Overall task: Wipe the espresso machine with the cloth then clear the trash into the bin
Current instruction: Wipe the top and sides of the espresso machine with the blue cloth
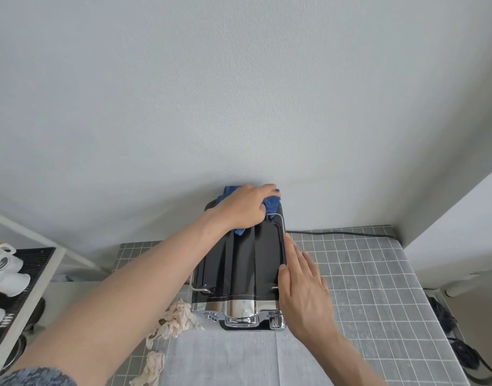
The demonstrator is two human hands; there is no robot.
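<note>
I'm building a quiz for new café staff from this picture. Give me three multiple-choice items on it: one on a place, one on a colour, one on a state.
1. Where does the crumpled beige paper trash lie?
A. On the machine's top
B. On the grey tiled counter, left of the machine
C. On the floor

2. What colour is the cloth?
A. Blue
B. Red
C. White

3. How does the right hand lie?
A. Fist round a cup
B. Pinching the trash
C. Flat, fingers straight, against the black and chrome espresso machine

Answers: 1 B, it sits at the machine's front left corner; 2 A, blue shows under the left hand; 3 C, straight fingers along the machine's right edge.
</note>
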